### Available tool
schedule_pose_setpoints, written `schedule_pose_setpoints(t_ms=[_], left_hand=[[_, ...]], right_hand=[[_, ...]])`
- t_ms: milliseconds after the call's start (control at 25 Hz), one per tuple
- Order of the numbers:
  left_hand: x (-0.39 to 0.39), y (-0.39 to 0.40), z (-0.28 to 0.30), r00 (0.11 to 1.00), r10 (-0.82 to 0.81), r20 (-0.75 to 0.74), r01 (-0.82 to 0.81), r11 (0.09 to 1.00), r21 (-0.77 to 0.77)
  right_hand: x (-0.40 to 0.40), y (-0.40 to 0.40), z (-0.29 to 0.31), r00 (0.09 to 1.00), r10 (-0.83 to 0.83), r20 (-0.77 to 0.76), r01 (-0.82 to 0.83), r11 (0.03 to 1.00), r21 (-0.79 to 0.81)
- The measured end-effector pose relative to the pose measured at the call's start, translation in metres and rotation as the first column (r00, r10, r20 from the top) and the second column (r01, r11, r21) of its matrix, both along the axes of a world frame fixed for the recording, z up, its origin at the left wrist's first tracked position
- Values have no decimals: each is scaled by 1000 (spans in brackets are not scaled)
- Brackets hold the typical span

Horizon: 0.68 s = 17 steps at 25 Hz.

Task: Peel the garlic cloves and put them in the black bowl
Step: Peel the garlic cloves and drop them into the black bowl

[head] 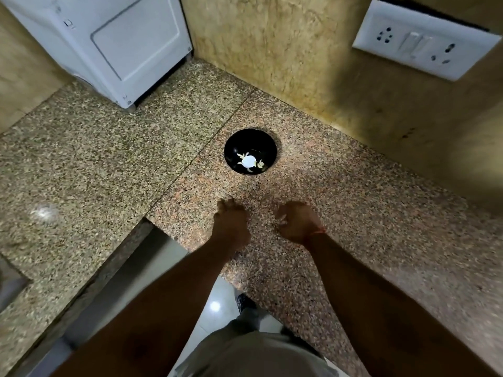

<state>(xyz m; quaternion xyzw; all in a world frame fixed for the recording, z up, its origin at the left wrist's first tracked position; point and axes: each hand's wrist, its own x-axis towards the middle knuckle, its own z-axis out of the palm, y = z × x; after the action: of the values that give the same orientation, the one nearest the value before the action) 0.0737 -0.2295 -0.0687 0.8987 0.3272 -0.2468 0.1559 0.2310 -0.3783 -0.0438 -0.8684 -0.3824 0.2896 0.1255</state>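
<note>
The black bowl (pixel 250 151) sits on the granite counter (pixel 109 159) holding peeled cloves (pixel 260 164) — beyond both hands. Left hand (pixel 231 227) and right hand (pixel 298 223) hover near, fingers curled (contents unclear).

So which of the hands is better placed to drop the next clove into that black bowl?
Probably the left hand: it sits almost straight below the black bowl on the counter. The right hand is further off to the side. Neither visibly holds a clove.

Glossy black bowl (pixel 250 140) on polished speckled granite countertop (pixel 353 213).
</note>
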Motion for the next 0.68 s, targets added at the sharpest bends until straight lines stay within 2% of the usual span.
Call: schedule_pose_setpoints(t_ms=[40,120,200,280,360,440,480,600,680], left_hand=[[1,-2,-2,999,-12,45,11,1000,21],[1,-12,-3,972,-45,231,41,999,20],[1,-24,-7,910,-14,415,37,998,-47],[3,-42,-3,878,69,474,6,988,-155],[5,-54,-6,822,243,515,-55,934,-353],[3,-62,-5,727,496,475,-108,766,-633],[2,-64,-5,680,587,440,-115,677,-727],[0,-71,2,584,725,364,-111,516,-849],[0,-75,14,502,835,226,-126,329,-936]], right_hand=[[-4,-12,-8,999,31,8,-31,999,-29],[-14,-28,-13,993,84,79,-82,996,-24],[-21,-29,-15,987,88,137,-90,996,4],[-23,-31,-16,996,17,93,-23,998,63],[-23,-34,-12,999,-33,10,32,993,114],[-22,-37,-11,999,-33,-26,37,983,181],[-22,-38,-8,999,-25,-43,34,976,213],[-20,-38,-2,987,-28,-159,79,943,324],[-17,-41,1,945,-121,-305,234,901,366]])
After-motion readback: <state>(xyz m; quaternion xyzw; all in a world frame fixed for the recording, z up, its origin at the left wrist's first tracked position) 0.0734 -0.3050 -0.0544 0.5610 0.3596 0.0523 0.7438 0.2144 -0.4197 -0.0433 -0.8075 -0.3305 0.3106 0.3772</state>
